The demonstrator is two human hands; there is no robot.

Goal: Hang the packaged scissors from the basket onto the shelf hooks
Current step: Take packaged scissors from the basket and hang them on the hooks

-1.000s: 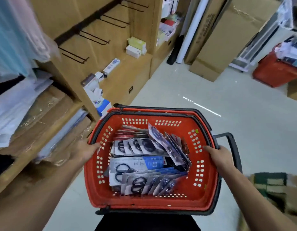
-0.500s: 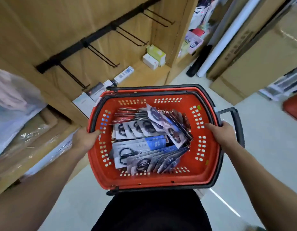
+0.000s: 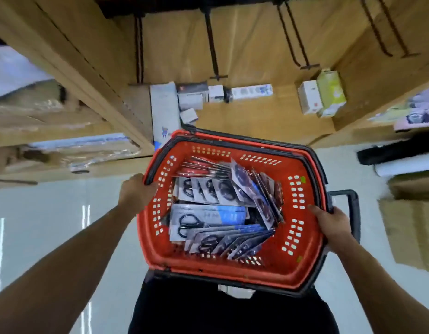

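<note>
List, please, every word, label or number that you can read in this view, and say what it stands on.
None can be read; the picture is motion-blurred.
Print on the scissors packages in the red basket: too blurred.
Markings on the white box and the green box on the shelf: too small, blurred.
Coloured print on the long white box: blurred.

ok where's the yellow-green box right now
Head view, upper right: the yellow-green box stands on the wooden shelf beside a white box, beyond the red basket.

Left hand and right hand are bare, forearms bare, clothing black.
</note>
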